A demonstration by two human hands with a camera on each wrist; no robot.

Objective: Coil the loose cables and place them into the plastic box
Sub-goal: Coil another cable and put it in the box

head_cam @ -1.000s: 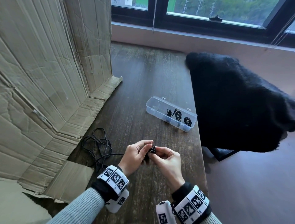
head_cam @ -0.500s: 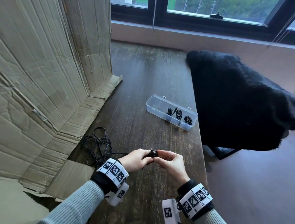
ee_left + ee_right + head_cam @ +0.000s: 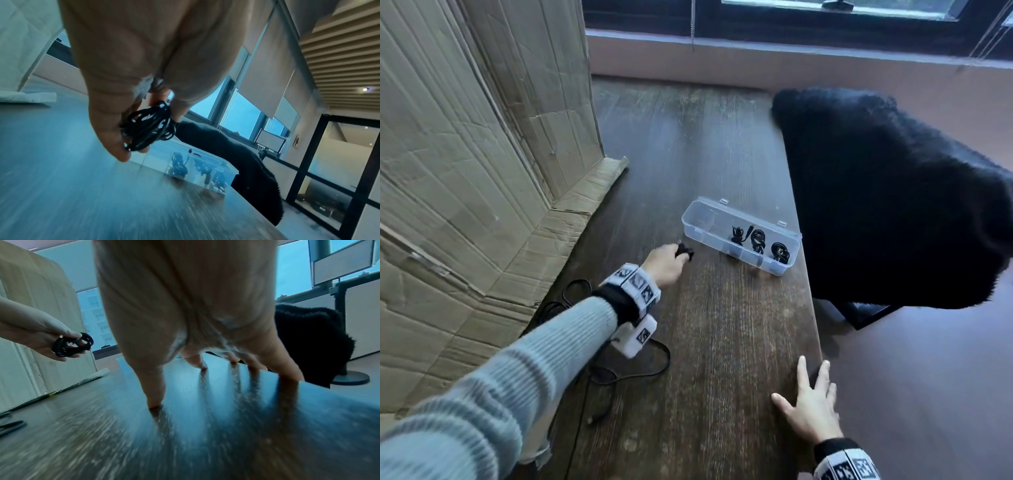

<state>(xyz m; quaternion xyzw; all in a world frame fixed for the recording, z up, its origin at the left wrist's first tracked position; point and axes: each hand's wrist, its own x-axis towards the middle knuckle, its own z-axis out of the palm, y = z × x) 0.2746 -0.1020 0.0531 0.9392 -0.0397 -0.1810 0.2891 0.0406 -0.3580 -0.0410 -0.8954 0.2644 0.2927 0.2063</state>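
Note:
My left hand [image 3: 666, 263] is stretched out over the table and pinches a small coiled black cable [image 3: 685, 251], a little short of the left end of the clear plastic box [image 3: 702, 219]. The coil [image 3: 150, 128] sits between thumb and fingers, and the right wrist view shows the same coil [image 3: 72, 345] in that hand. The box holds three coiled black cables [image 3: 758, 240] toward its right end. A loose black cable [image 3: 633, 375] lies on the table under my left forearm. My right hand [image 3: 808, 406] rests flat with fingers spread near the table's right edge, holding nothing.
Flattened cardboard [image 3: 465, 171] stands along the left and spreads onto the dark wooden table [image 3: 722, 342]. A chair draped with a black furry cover [image 3: 893, 205] stands right beside the table's right edge, next to the box. A window sill runs along the back.
Both hands held the coil together near me; now my left hand alone has carried it forward toward the box, and my right hand has let go and dropped flat onto the table.

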